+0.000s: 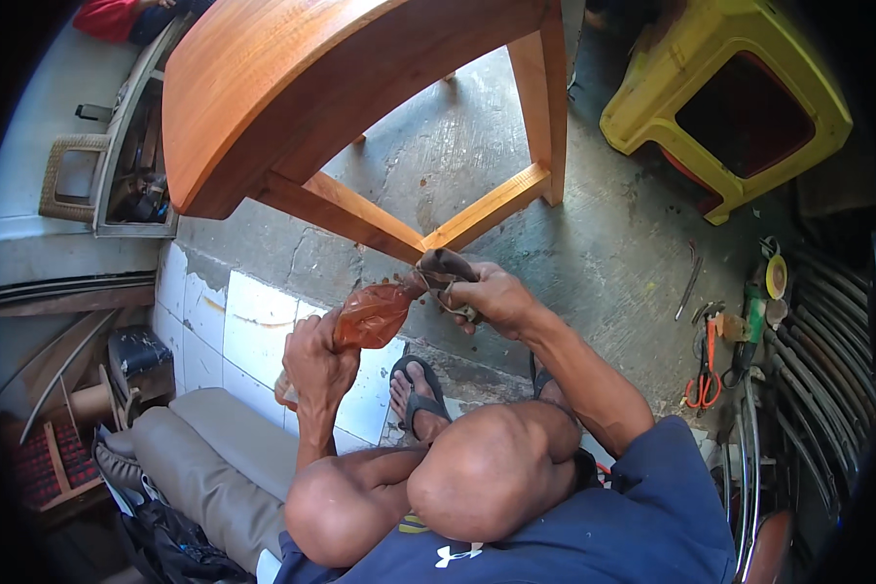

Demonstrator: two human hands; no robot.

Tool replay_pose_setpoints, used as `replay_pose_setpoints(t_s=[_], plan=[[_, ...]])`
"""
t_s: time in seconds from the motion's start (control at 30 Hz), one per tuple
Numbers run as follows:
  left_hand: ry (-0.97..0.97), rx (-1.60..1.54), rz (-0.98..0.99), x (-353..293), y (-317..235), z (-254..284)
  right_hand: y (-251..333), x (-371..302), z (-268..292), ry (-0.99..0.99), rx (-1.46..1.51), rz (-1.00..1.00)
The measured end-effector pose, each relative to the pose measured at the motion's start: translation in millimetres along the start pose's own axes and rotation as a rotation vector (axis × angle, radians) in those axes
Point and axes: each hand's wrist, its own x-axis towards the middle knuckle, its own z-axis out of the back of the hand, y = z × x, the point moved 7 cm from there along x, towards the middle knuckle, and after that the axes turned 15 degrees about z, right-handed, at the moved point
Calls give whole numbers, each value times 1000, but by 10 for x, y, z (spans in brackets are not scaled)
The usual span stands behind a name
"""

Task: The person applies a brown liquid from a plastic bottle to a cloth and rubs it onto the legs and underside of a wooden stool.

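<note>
My left hand [319,352] is wrapped round a soft plastic bag [372,316] with reddish-orange liquid or stain in it. Part of the bag sticks out below that fist. At the bag's upper end, my right hand [496,297] grips a bunched dark brown cloth [444,263]; whether the cloth touches the bag's mouth is hard to see. Just beyond both hands stands an orange-brown varnished piece of wooden furniture [302,68], with a broad curved board on top, legs and low crossbars. One corner of its crossbars lies close behind the cloth.
A yellow plastic stool [642,112] lies at the far right. Right of me are orange-handled scissors [703,384], a green angle grinder [752,326] and several curved metal tubes [818,389]. Grey-brown rolled material [204,457] sits at my left, near white tiles [253,316]. A red sleeve [105,19] shows at top left.
</note>
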Motion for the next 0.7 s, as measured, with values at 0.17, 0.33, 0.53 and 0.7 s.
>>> replay_pose_setpoints(t_s=[0.17,0.33,0.53,0.7], plan=[[-98,72,-9,-38,-176,172,-173,-127,-79,-25,93,-52],[-79,108,13,-71,-175,184,-251,-140,-55,-33,59,-59],[-49,138,13,-69,-185,201,-241,-109,-114,-3,41,-61],[-16,148,23,-91,-163,198,-313,-85,-124,3,57,-61]])
